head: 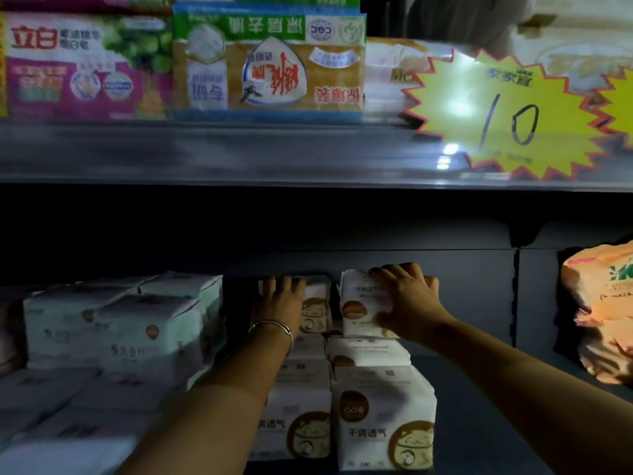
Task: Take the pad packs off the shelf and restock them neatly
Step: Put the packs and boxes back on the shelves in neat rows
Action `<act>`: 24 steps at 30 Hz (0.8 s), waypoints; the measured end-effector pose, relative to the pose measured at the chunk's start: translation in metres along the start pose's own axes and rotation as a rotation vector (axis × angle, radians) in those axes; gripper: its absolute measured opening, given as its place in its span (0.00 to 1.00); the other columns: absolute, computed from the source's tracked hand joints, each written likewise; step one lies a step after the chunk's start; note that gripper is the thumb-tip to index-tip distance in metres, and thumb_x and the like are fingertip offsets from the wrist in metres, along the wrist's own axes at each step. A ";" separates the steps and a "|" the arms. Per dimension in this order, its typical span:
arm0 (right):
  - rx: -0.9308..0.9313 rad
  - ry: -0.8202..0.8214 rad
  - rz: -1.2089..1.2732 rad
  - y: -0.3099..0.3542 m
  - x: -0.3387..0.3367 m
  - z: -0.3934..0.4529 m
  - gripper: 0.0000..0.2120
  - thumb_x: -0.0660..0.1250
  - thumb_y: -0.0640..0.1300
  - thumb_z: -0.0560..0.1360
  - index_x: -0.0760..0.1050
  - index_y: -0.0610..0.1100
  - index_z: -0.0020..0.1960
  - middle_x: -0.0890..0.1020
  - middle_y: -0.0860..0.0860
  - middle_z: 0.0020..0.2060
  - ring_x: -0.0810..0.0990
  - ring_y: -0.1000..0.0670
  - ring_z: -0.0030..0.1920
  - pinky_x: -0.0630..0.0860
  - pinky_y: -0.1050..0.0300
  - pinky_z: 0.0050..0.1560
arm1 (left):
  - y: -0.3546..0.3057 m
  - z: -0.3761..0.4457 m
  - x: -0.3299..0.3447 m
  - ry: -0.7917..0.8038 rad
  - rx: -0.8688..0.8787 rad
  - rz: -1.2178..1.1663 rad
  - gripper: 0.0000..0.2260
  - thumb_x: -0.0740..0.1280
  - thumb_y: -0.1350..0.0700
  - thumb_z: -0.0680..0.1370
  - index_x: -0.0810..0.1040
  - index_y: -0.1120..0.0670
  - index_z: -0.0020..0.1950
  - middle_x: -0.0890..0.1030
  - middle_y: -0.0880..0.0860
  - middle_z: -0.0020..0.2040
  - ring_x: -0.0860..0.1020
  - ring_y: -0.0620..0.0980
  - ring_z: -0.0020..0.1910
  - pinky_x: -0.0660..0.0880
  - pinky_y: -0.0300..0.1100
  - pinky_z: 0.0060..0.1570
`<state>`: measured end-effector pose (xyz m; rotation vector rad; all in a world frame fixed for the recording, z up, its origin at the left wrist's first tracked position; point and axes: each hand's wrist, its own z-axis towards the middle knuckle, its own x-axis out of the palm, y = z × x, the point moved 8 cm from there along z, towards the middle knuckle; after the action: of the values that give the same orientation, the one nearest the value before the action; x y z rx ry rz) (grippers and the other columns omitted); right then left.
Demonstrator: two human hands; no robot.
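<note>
2 hands on white pad packs deep in the lower shelf (479,378).
The left hand (281,299) grips the rear left pack (317,311), fingers curled over its top; the right hand (406,296) grips the rear right pack (359,303), fingers spread. Bare shelf lies open rightward, before the orange packs (603,313).

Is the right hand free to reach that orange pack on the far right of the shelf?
Probably not yet: the right hand grips an upright white pad pack. The way to the orange pack looks open, with only bare shelf between.
</note>
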<state>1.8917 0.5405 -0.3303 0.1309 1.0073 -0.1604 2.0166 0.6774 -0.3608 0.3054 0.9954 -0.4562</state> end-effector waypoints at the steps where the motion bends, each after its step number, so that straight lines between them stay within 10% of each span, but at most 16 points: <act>1: 0.001 0.010 0.003 0.002 0.001 0.004 0.36 0.67 0.52 0.73 0.54 0.52 0.75 0.63 0.53 0.71 0.56 0.48 0.70 0.55 0.49 0.67 | 0.001 -0.001 0.000 0.007 -0.008 0.013 0.23 0.58 0.57 0.80 0.56 0.50 0.74 0.56 0.56 0.74 0.54 0.61 0.73 0.65 0.55 0.68; 10: 0.172 0.165 0.334 -0.004 0.052 0.045 0.30 0.68 0.51 0.73 0.61 0.60 0.72 0.57 0.50 0.74 0.52 0.40 0.73 0.54 0.41 0.70 | 0.017 -0.008 0.004 0.061 -0.078 -0.071 0.25 0.56 0.59 0.80 0.52 0.47 0.76 0.53 0.60 0.74 0.67 0.64 0.67 0.73 0.54 0.61; 14: 0.184 0.091 0.664 -0.009 0.087 0.060 0.33 0.63 0.48 0.70 0.62 0.39 0.73 0.60 0.41 0.73 0.57 0.37 0.74 0.58 0.35 0.71 | 0.013 -0.009 0.008 0.075 -0.083 -0.071 0.29 0.55 0.64 0.80 0.48 0.48 0.77 0.49 0.63 0.74 0.72 0.63 0.62 0.75 0.52 0.57; 24: 0.041 0.132 0.062 0.020 0.062 0.037 0.37 0.58 0.38 0.79 0.39 0.57 0.76 0.37 0.49 0.76 0.33 0.41 0.75 0.43 0.33 0.71 | 0.008 -0.018 0.012 0.154 -0.149 -0.196 0.38 0.56 0.69 0.78 0.36 0.45 0.76 0.30 0.59 0.75 0.69 0.64 0.66 0.73 0.52 0.59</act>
<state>1.9592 0.5485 -0.3626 0.2120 1.1304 -0.1170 2.0130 0.6899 -0.3800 0.1101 1.2098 -0.5389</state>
